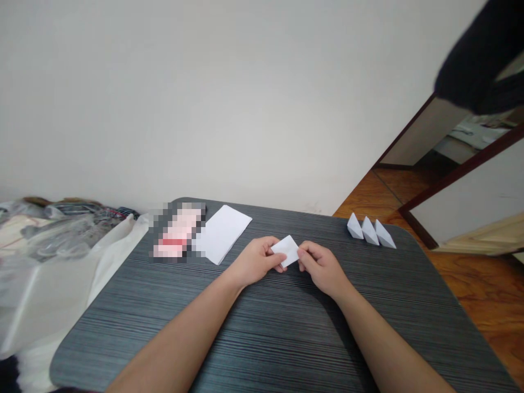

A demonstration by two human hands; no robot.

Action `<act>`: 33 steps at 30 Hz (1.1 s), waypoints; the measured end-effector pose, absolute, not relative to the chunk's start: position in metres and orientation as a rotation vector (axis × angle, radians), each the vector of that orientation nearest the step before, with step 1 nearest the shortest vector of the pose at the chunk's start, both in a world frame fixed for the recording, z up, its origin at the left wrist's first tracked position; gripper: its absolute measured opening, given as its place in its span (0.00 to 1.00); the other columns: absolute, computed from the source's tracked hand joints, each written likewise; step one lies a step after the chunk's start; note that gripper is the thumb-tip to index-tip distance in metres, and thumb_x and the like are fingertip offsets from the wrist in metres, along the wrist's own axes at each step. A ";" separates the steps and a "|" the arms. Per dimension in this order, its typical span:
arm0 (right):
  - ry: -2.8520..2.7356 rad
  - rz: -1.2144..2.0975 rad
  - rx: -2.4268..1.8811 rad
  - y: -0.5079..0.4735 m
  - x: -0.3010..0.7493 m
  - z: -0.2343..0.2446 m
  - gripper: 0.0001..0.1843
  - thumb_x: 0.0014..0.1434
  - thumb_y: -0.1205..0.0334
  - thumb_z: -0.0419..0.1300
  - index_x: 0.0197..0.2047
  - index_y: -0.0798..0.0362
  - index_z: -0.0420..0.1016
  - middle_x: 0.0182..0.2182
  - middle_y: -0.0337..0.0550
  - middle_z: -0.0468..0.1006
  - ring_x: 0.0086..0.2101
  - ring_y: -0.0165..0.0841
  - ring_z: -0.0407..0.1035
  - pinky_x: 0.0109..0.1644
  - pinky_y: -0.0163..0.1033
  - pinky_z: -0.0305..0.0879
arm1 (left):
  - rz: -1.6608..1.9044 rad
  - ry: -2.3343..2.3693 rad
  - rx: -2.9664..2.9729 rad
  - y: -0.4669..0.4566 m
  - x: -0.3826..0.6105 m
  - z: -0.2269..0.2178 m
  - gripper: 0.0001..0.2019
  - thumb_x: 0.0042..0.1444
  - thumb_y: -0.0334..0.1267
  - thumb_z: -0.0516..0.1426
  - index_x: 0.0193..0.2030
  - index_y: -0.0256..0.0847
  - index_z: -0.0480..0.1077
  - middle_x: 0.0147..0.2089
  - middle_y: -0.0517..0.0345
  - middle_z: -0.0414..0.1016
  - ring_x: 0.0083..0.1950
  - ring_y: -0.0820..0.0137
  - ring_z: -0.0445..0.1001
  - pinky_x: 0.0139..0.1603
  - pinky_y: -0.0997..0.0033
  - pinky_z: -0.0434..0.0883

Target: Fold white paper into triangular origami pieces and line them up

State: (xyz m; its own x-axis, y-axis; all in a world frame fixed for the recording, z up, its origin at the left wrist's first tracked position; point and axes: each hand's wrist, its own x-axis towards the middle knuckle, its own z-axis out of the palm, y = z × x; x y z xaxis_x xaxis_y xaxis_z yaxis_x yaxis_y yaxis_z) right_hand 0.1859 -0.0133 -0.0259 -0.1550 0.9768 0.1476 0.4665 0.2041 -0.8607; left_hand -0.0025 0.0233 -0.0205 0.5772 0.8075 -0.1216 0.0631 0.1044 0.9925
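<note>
A small folded piece of white paper (pixel 287 250) is held between both of my hands over the middle of the dark striped table (pixel 254 327). My left hand (pixel 256 261) pinches its left edge with closed fingers. My right hand (pixel 321 265) pinches its right edge, fingers curled. A stack of white paper sheets (pixel 223 232) lies just left of my hands. Three folded white paper shapes (pixel 370 231) stand in a row at the table's far right.
A blurred pink and white item (pixel 178 232) lies beside the paper stack. Plastic bags and cloth (pixel 61 240) are piled left of the table. A white wall rises behind. Wooden floor (pixel 470 273) and a door frame are at the right.
</note>
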 end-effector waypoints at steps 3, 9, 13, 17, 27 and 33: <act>-1.736 0.865 -1.376 -0.014 0.185 -0.025 0.14 0.62 0.61 0.51 0.24 0.53 0.65 0.20 0.36 0.68 0.24 0.29 0.62 0.31 0.34 0.58 | 0.637 0.804 1.385 0.022 -0.002 -0.021 0.10 0.52 0.37 0.57 0.39 0.34 0.68 0.31 0.53 0.76 0.29 0.71 0.75 0.32 0.73 0.70; -1.765 0.829 -1.382 -0.015 0.186 -0.023 0.14 0.62 0.61 0.51 0.24 0.52 0.64 0.21 0.36 0.68 0.24 0.30 0.63 0.32 0.35 0.58 | 0.625 0.799 1.400 0.022 -0.002 -0.017 0.11 0.54 0.41 0.56 0.38 0.33 0.69 0.31 0.52 0.76 0.29 0.70 0.74 0.32 0.72 0.70; -1.757 0.859 -1.352 -0.014 0.185 -0.025 0.14 0.62 0.61 0.51 0.24 0.53 0.65 0.21 0.36 0.68 0.25 0.30 0.63 0.32 0.35 0.59 | 0.602 0.808 1.448 0.021 -0.003 -0.013 0.12 0.56 0.42 0.54 0.34 0.33 0.69 0.29 0.53 0.75 0.28 0.71 0.73 0.31 0.73 0.69; -1.727 0.876 -1.337 -0.014 0.183 -0.026 0.10 0.61 0.61 0.52 0.28 0.52 0.67 0.24 0.37 0.68 0.27 0.30 0.64 0.32 0.34 0.59 | 0.564 0.787 1.470 0.019 -0.004 -0.011 0.11 0.55 0.41 0.54 0.32 0.34 0.69 0.26 0.55 0.73 0.26 0.72 0.72 0.29 0.74 0.68; -1.716 0.856 -1.302 -0.014 0.182 -0.024 0.11 0.61 0.60 0.53 0.27 0.53 0.67 0.24 0.38 0.68 0.27 0.31 0.63 0.32 0.35 0.60 | 0.547 0.788 1.465 0.017 -0.002 -0.013 0.11 0.54 0.43 0.55 0.30 0.35 0.68 0.25 0.56 0.72 0.26 0.73 0.71 0.29 0.75 0.68; -1.666 0.904 -1.281 -0.014 0.181 -0.023 0.09 0.61 0.61 0.53 0.29 0.53 0.67 0.26 0.39 0.69 0.28 0.31 0.64 0.32 0.35 0.60 | 0.524 0.781 1.513 0.016 -0.003 -0.015 0.09 0.55 0.40 0.54 0.31 0.35 0.68 0.25 0.58 0.71 0.27 0.72 0.72 0.28 0.75 0.67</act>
